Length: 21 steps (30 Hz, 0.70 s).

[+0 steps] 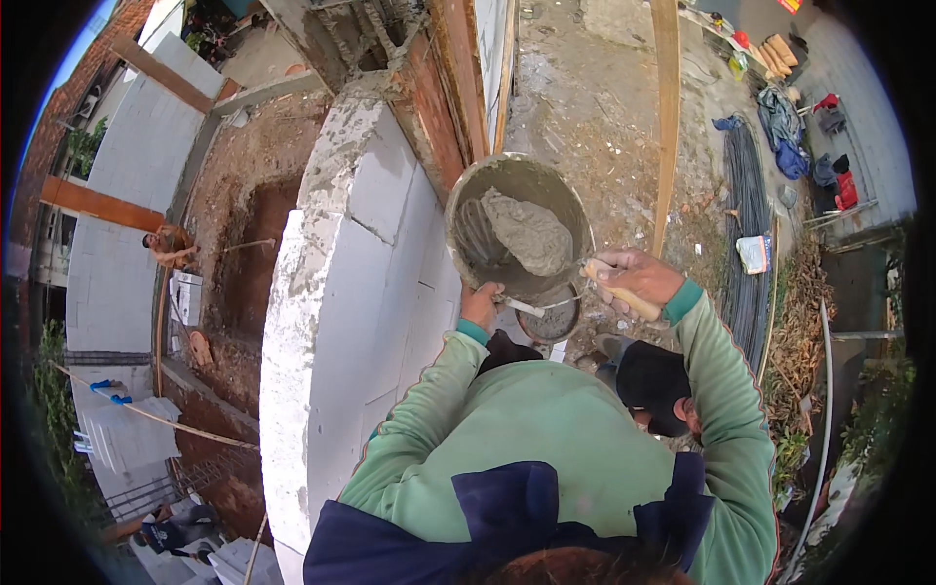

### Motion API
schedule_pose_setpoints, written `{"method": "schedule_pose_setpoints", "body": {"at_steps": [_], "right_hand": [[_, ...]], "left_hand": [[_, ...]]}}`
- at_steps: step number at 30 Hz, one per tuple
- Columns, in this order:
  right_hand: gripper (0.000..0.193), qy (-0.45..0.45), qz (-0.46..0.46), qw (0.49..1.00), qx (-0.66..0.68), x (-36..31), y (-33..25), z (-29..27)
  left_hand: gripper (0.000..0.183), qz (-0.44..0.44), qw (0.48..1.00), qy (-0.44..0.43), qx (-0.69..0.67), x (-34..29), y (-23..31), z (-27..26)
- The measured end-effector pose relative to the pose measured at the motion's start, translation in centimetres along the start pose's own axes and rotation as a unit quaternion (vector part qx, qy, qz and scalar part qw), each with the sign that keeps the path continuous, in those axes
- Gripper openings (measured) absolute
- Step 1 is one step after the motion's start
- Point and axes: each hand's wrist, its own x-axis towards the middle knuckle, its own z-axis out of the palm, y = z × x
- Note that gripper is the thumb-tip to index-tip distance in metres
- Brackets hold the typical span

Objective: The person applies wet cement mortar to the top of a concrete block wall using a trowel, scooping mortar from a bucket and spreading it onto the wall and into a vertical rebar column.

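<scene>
I log the view from height, looking down a white block wall (341, 322) under construction. The wearer's torso in a green long-sleeved top fills the lower middle, and it hides the ground directly below; a second person's dark-haired head (651, 385) shows between the arms, mostly covered by the right sleeve.

The left hand (480, 304) grips the near rim of a round mortar bucket (519, 229), just off the wall's right face. I see the fingers curled tight over the rim, though the fingertips are hidden inside it. The bucket holds a lump of grey mortar (531, 234) against its far inner side; its base is out of sight.

The right hand (632, 281) is closed fully round the wooden handle of a trowel (546, 310). The blade reaches left beneath the bucket's near edge, and I cannot tell whether it touches the bucket. A smaller round container (554, 322) of grey mix sits below, partly covered by the bucket.

Left of the wall lies a trench of red earth (249, 234), where another person (171, 246) crouches, too small to read in detail. At the right edge, bundled steel rebar (746, 224) lies on the ground.
</scene>
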Motion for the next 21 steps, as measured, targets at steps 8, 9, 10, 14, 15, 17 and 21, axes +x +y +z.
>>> {"method": "schedule_pose_setpoints", "body": {"at_steps": [8, 9, 10, 14, 15, 17, 21], "right_hand": [[0.045, 0.137, -0.066, 0.988, -0.002, -2.9, -14.1, 3.4], [0.043, 0.131, -0.119, 0.984, 0.014, -2.7, -16.0, 4.4], [0.039, 0.151, -0.152, 0.977, 0.006, -2.1, -17.6, 5.4], [0.035, 0.207, -0.328, 0.919, 0.072, 3.7, -21.4, 11.7], [0.030, 0.212, -0.361, 0.903, 0.098, 6.2, -22.0, 13.3], [0.023, 0.234, -0.414, 0.875, 0.098, 12.8, -23.4, 15.7], [0.016, 0.234, -0.389, 0.883, 0.115, 21.8, -25.9, 18.6]], "left_hand": [[0.075, -0.078, 0.996, 0.044, -0.027, 0.2, -2.1, -1.8], [0.076, -0.077, 0.996, 0.053, -0.010, 1.1, -3.0, -2.5], [0.079, -0.075, 0.995, 0.063, 0.008, 2.0, -3.8, -3.2], [0.094, -0.037, 0.993, 0.073, 0.085, 4.8, -6.1, -5.3], [0.099, -0.013, 0.995, 0.057, 0.077, 5.6, -6.8, -5.6], [0.103, -0.029, 0.993, 0.064, 0.099, 6.1, -7.0, -5.2], [0.106, -0.048, 0.988, 0.090, 0.118, 6.3, -6.6, -4.8]]}}
